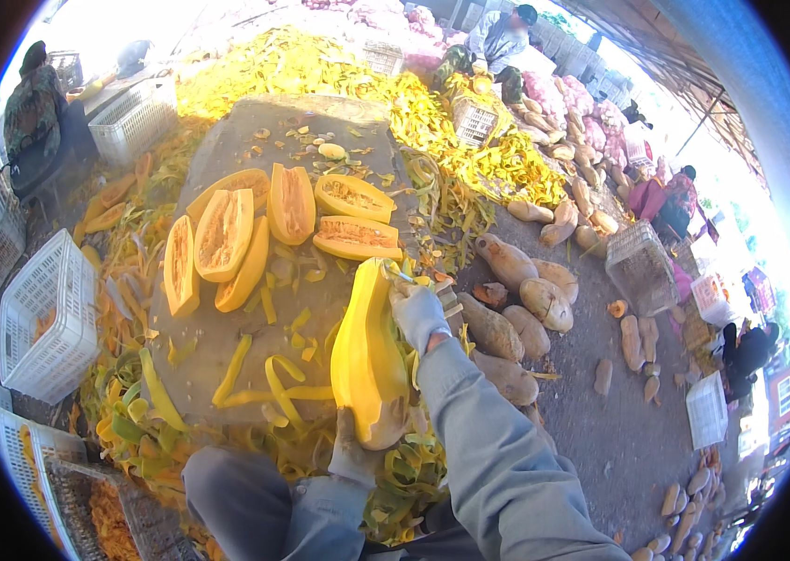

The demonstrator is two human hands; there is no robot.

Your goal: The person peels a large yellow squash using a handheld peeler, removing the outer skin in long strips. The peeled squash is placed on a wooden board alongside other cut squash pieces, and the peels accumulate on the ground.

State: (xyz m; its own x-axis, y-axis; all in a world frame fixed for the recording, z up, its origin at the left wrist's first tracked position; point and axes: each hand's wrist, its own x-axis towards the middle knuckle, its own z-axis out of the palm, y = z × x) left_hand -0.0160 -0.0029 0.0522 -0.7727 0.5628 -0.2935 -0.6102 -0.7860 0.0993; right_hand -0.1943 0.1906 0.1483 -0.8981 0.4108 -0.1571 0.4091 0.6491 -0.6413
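A large, long squash (pixel 367 343) stands tilted at the board's near edge, its skin mostly peeled to bright yellow, with brownish rind left at the lower end. My left hand (pixel 353 442), in a soiled glove, holds it by that lower end. At its upper right side is my right hand (pixel 417 308), in a light grey glove, closed around a small tool, likely a peeler, whose blade is hard to make out. Several halved, peeled squashes (pixel 223 235) with orange, seedy insides lie on the board (pixel 227 154) beyond. Loose peel strips (pixel 286 393) lie left of the squash.
Unpeeled squashes (pixel 507 329) lie on the ground at right. White plastic crates (pixel 51 315) stand at left, and another crate (pixel 642 270) at right. Heaps of peel (pixel 135 280) surround the board. Several other people sit farther off, one person (pixel 500 42) at the top.
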